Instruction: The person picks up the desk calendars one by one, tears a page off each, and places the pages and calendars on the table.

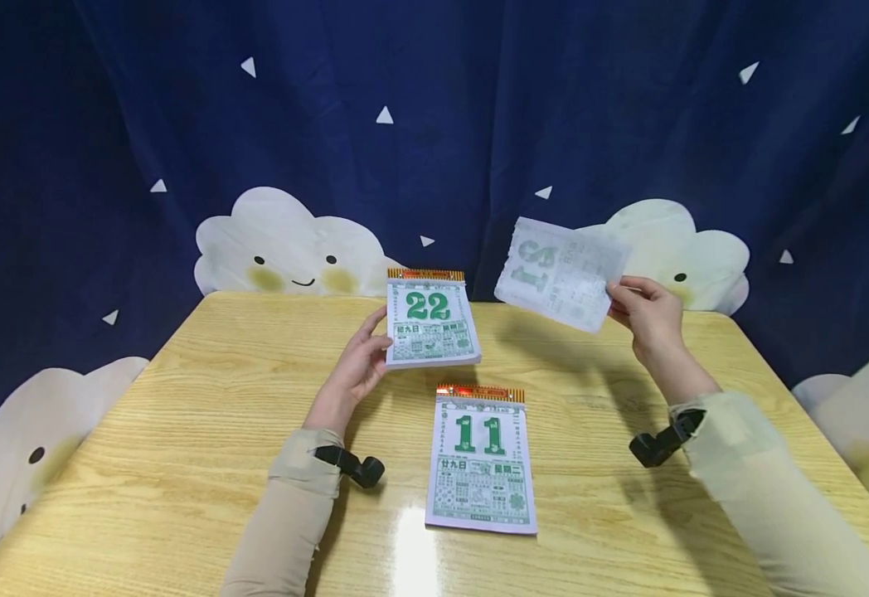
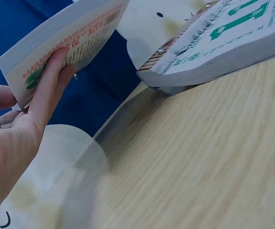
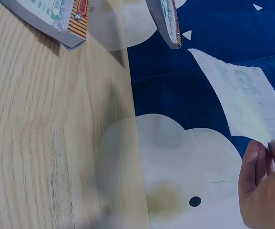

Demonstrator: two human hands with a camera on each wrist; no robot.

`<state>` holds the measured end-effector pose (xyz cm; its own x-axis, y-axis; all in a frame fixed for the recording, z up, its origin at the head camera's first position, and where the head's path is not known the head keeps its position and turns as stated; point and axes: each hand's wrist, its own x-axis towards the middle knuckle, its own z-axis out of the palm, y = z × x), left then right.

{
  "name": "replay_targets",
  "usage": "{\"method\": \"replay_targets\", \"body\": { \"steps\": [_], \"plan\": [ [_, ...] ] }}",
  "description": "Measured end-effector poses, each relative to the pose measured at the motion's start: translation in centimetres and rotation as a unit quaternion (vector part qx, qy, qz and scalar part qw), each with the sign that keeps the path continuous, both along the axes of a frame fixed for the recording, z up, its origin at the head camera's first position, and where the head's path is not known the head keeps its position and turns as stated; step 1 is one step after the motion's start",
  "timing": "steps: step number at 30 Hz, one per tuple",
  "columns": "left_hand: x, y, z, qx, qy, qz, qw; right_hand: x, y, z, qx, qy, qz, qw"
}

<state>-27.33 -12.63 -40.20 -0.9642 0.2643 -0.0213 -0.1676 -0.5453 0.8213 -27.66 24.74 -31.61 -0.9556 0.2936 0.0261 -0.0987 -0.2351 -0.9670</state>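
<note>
My left hand (image 1: pixel 358 361) grips a tear-off calendar (image 1: pixel 433 323) by its left edge, thumb in front and fingers behind. It shows a green 22 under an orange striped binding and is held above the table's far part. In the left wrist view, fingers lie against the calendar's printed back (image 2: pixel 87 40). At the right, my right hand (image 1: pixel 651 319) pinches a loose calendar page (image 1: pixel 561 274) by one corner, in the air. The thin page has a ragged edge, and its green print shows through reversed. In the right wrist view the page (image 3: pixel 247 95) bends slightly.
A second tear-off calendar (image 1: pixel 482 464), showing a green 11, lies flat on the wooden table (image 1: pixel 181 464) between the forearms. Behind the table hangs a dark blue curtain (image 1: pixel 434 108) with white triangles and smiling clouds. Each wrist wears a black strap.
</note>
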Motion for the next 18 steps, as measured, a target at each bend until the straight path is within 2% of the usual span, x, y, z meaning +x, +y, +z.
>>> {"method": "replay_targets", "body": {
  "steps": [3,14,18],
  "plan": [
    [-0.1,0.1,-0.2,-0.007,-0.005,-0.006,0.9999,0.0,0.1,-0.2,-0.007,0.001,0.000,1.000],
    [-0.5,0.5,-0.8,-0.033,-0.007,-0.006,0.9994,-0.1,0.1,-0.9,0.051,-0.027,-0.033,0.998],
    [-0.5,0.6,-0.9,-0.032,-0.003,-0.007,0.9995,-0.3,0.3,-1.1,0.053,-0.025,-0.040,0.997]
  ]
}}
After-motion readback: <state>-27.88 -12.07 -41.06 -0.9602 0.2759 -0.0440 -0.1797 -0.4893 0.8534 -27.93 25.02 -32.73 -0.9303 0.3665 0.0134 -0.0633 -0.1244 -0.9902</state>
